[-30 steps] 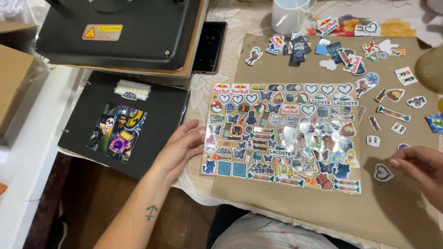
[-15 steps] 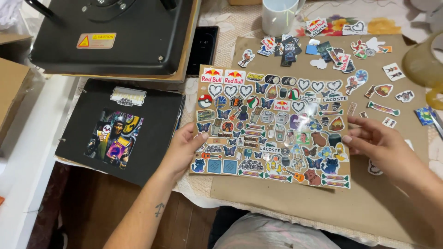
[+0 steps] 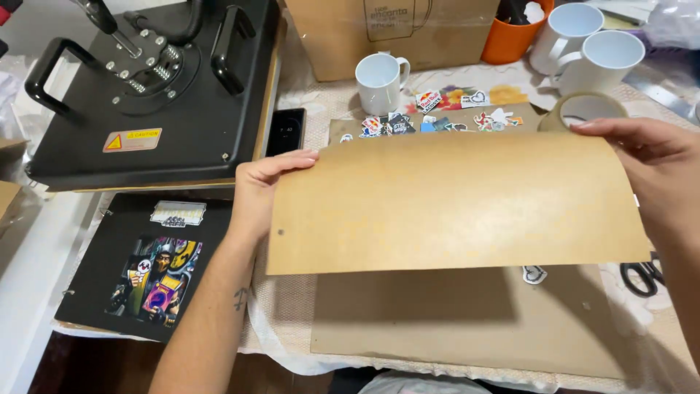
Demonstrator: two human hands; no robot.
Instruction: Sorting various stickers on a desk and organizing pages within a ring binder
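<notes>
Left hand point(image 3: 257, 191) grips the left edge of a brown kraft card sheet point(image 3: 452, 204), fingertips over the top corner. Right hand point(image 3: 656, 171) grips the right edge, fingers curled over the top. Sheet is held up off the table, plain brown side to the camera, slightly bowed, one small punched hole near its lower left corner.

Directly beneath the grip: a second brown sheet point(image 3: 467, 321) lying flat, shadowed, one sticker point(image 3: 534, 274) on it. Beyond the top edge: loose stickers point(image 3: 430, 117), white mug point(image 3: 379, 82), tape roll point(image 3: 583, 109). Left of the left hand: black album point(image 3: 146, 270), heat press point(image 3: 146, 87), phone point(image 3: 286, 131). Right, below the right hand: scissors point(image 3: 642, 277).
</notes>
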